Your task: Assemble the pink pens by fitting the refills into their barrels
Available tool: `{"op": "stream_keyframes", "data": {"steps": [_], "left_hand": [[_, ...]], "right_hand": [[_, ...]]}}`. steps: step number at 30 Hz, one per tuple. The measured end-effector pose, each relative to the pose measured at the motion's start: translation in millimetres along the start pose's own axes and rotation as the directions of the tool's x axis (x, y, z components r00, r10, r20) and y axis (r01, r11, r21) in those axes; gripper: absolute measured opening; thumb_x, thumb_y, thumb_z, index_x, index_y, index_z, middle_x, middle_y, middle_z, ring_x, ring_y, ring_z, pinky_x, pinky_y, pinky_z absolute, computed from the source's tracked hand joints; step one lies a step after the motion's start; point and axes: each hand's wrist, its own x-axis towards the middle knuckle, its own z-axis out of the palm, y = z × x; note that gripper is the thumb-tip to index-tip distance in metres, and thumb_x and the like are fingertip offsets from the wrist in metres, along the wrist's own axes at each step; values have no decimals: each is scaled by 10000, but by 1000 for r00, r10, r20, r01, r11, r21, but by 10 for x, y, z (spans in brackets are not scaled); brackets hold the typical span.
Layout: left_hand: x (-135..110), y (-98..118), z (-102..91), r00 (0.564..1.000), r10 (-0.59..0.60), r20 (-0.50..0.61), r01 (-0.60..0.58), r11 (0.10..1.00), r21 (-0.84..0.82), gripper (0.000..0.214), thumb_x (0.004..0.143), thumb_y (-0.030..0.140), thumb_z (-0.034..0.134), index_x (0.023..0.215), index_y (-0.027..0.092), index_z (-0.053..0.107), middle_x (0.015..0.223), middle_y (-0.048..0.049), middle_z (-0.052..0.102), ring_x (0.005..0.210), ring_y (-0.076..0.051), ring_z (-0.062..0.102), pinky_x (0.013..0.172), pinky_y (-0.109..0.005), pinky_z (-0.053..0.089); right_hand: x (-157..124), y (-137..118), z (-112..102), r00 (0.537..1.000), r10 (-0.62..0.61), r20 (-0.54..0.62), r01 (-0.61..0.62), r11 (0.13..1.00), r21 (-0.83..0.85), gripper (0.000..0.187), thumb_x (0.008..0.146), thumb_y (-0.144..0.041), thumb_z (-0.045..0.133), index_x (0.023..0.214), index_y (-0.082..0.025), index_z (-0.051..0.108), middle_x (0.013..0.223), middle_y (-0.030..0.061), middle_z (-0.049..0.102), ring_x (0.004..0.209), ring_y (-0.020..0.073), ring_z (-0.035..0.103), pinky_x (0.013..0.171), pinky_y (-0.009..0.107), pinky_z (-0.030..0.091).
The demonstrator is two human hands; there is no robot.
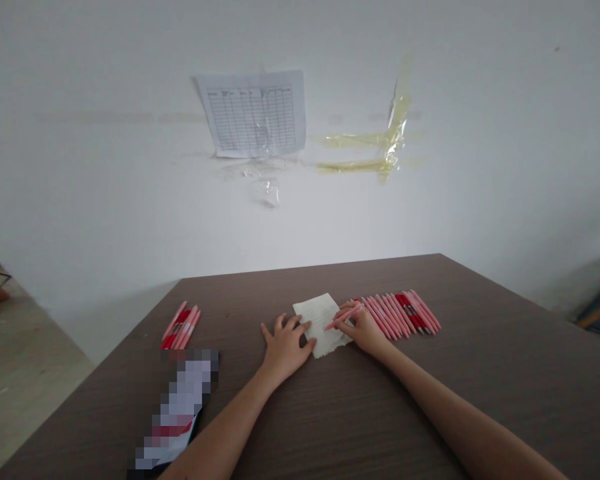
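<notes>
A small sheet of paper (pixel 320 311) with a torn lower edge lies on the table, with faint marks on its face. My left hand (pixel 286 347) rests with fingers spread, its thumb and fingertips at the paper's left edge. In my right hand (pixel 364 331) is a pink pen (pixel 344 316), pinched between thumb and fingers and slanting down, its tip over the middle of the sheet. Whether the tip touches the paper I cannot tell. Just right of that hand lies a row of several pink and red pens (pixel 393 313), side by side.
A smaller bunch of pink and red pens (pixel 183 325) lies at the table's left. Below it is a partly pixelated, dark-edged item (pixel 180 413). The brown table (pixel 300 427) meets a white wall bearing a taped printed form (pixel 255 113) and yellowish tape strips (pixel 355 140).
</notes>
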Motion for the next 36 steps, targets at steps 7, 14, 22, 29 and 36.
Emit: {"op": "stream_keyframes", "data": {"steps": [7, 14, 22, 29, 36], "left_hand": [[-14, 10, 0, 1000, 16, -22, -16, 1000, -3, 451, 856, 584, 472, 1267, 421, 564, 1451, 17, 485, 1377, -374, 287, 1030, -818, 72], [-30, 14, -7, 997, 52, -52, -53, 998, -18, 430, 829, 605, 511, 1216, 436, 592, 1404, 34, 530, 1352, -365, 323, 1018, -828, 90], [-28, 41, -45, 999, 33, -27, -34, 999, -37, 442, 823, 604, 522, 1219, 425, 600, 1421, 17, 517, 1362, -371, 304, 1036, -814, 47], [-35, 35, -41, 999, 36, -32, -38, 998, -51, 439, 816, 603, 530, 1216, 434, 599, 1414, 25, 522, 1359, -371, 309, 1030, -819, 46], [-41, 47, -61, 1000, 26, -15, -27, 999, -23, 459, 821, 612, 516, 1235, 427, 591, 1428, 13, 506, 1367, -375, 297, 1042, -807, 53]], "right_hand": [[20, -172, -23, 997, 74, -33, -69, 988, 139, 148, 835, -291, 615, 783, -212, 728, 879, 62, 704, 887, 216, 644, 859, 376, 482], [21, -215, -6, 994, 104, 29, -108, 980, 167, 211, 805, -195, 585, 635, -211, 710, 840, 47, 721, 874, 201, 651, 906, 369, 460], [32, -237, 14, 999, 37, 33, -40, 995, 88, 208, 792, -143, 604, 632, -217, 714, 773, 34, 714, 801, 184, 642, 797, 322, 481], [37, -232, 15, 999, 26, 47, -29, 997, 67, 193, 797, -147, 613, 651, -215, 720, 776, 37, 712, 796, 180, 639, 777, 307, 492], [39, -200, 2, 999, 32, 35, -34, 999, 42, 208, 795, -137, 602, 636, -223, 706, 794, 33, 708, 827, 192, 630, 816, 337, 478]]}}
